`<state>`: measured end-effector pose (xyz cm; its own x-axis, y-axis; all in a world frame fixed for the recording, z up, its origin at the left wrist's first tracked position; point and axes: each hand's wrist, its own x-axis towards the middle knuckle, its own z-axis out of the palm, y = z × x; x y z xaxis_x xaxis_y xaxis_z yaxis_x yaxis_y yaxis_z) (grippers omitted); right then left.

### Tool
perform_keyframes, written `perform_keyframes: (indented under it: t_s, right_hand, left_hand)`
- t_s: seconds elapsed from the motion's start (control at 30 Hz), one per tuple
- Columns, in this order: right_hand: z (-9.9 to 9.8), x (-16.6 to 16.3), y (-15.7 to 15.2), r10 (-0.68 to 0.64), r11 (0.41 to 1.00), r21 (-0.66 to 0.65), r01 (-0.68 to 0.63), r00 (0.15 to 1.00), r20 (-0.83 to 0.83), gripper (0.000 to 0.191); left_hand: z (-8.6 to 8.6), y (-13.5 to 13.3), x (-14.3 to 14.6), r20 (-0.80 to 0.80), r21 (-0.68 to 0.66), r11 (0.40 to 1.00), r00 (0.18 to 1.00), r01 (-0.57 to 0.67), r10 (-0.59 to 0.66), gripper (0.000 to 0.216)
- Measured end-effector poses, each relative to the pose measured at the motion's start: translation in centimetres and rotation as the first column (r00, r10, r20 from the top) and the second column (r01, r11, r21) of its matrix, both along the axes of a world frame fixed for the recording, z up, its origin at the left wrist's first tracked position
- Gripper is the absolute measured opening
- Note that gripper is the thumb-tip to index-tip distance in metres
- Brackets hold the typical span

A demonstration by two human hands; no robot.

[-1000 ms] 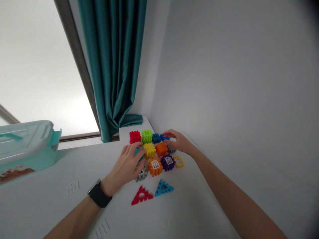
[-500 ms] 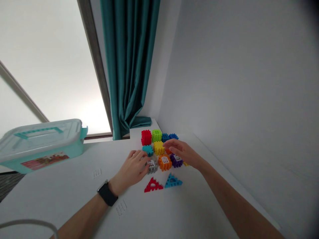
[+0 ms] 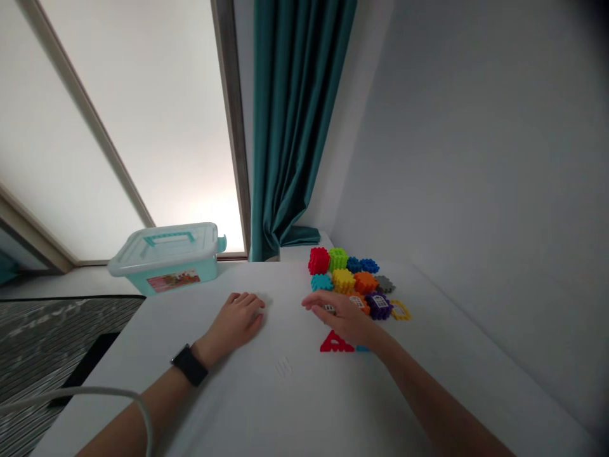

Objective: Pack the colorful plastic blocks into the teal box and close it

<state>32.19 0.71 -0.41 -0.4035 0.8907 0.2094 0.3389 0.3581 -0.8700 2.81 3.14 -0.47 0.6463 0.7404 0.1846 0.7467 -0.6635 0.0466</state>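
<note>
Several coloured interlocking plastic blocks lie grouped on the white table [image 3: 295, 393] by the wall: a red cube [image 3: 318, 260], a green cube [image 3: 338, 258], blue pieces [image 3: 361, 264], a yellow block [image 3: 343, 280], an orange block [image 3: 365, 282] and a purple window block [image 3: 379, 305]. My left hand [image 3: 235, 322], with a black watch on the wrist, rests flat on the table left of the blocks, holding nothing. My right hand [image 3: 343, 317] hovers with its fingers stretched out over the near blocks, partly covering a grey window block [image 3: 329, 309] and a red triangle [image 3: 333, 344].
A pale teal storage box with a clear lid [image 3: 167, 256] stands at the table's far left edge by the window. A teal curtain [image 3: 295, 127] hangs behind the blocks. A grey wall [image 3: 476, 158] runs along the right. A white cable [image 3: 95, 400] crosses the lower left.
My view has swung left. My left hand drew back from the blocks and lies flat on the table. My right hand came nearer, from the far blue pieces to over the near blocks.
</note>
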Motion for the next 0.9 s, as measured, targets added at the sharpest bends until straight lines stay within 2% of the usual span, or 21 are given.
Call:
perform_keyframes:
  t_s: [0.13,0.33,0.47,0.57,0.67,0.9]
  right_hand:
    - [0.0,-3.1,-0.6,0.078,0.997,-0.018,-0.078,0.997,-0.029,0.022]
    - [-0.7,-6.9,-0.9,0.157,0.984,-0.090,-0.156,0.988,0.007,0.021]
    - [-1.6,-8.4,-1.0,0.208,0.973,-0.102,-0.205,0.978,0.016,0.023]
    - [-2.1,-9.2,-1.0,0.174,0.984,-0.047,-0.172,0.984,0.038,0.024]
    - [-2.4,-9.7,-0.7,0.131,0.991,0.003,-0.132,0.988,0.076,0.024]
    - [-3.5,-11.0,-0.4,0.100,0.991,0.071,-0.114,0.979,0.176,0.025]
  left_hand:
    - [-0.4,-0.1,-3.4,0.052,-0.007,0.995,0.994,-0.098,0.099,0.018]
    - [-0.3,-0.5,-5.5,0.177,-0.053,0.998,0.984,-0.027,0.036,0.018]
    - [-0.2,-0.5,-6.7,0.146,-0.018,0.990,0.979,-0.141,0.142,0.025]
    - [-0.4,-0.4,-7.8,0.114,0.018,0.973,0.967,-0.230,0.226,0.030]
    - [-0.8,-0.3,-8.7,0.134,0.017,0.964,0.956,-0.264,0.260,0.027]
    - [-1.5,0.4,-9.3,0.191,-0.118,0.952,0.934,-0.283,0.301,0.019]
